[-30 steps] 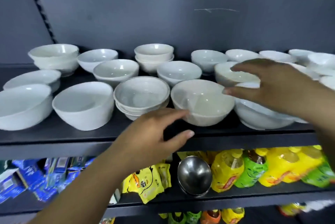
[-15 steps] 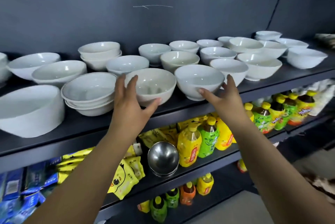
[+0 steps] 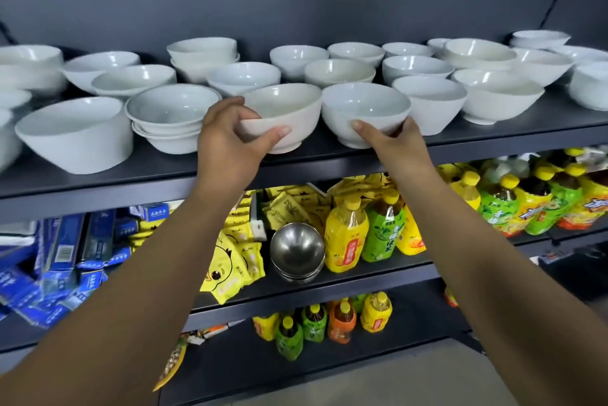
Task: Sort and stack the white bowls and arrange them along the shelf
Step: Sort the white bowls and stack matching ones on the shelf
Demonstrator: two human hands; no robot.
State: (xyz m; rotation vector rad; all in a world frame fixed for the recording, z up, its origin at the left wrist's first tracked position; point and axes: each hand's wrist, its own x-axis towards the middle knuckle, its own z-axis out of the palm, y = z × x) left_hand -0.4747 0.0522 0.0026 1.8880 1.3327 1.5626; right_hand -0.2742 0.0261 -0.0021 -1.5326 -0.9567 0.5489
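Head view. The left hand (image 3: 227, 136) grips the left front bowl (image 3: 289, 103), fingers curled over its near rim and thumb pressed against its outer wall. The bowl sits tilted at the front edge of the shelf (image 3: 477, 142); whether its foot has left the surface cannot be told. The right hand (image 3: 391, 142) cups the right front bowl (image 3: 365, 106) low on its wall, thumb in front and fingers wrapped round the right side. This bowl stands upright on the shelf, and the two rims almost touch.

A nested stack (image 3: 171, 116) stands just to the left, and many single white bowls fill the rows behind. Steel bowls (image 3: 297, 251) and drink bottles (image 3: 345, 234) occupy the shelf below.

The step in hand appears to be pairing two bowls that look alike in size. The next move likely calls for lifting one clear, centring it over the other, and lowering it level so the rims seat without chipping.
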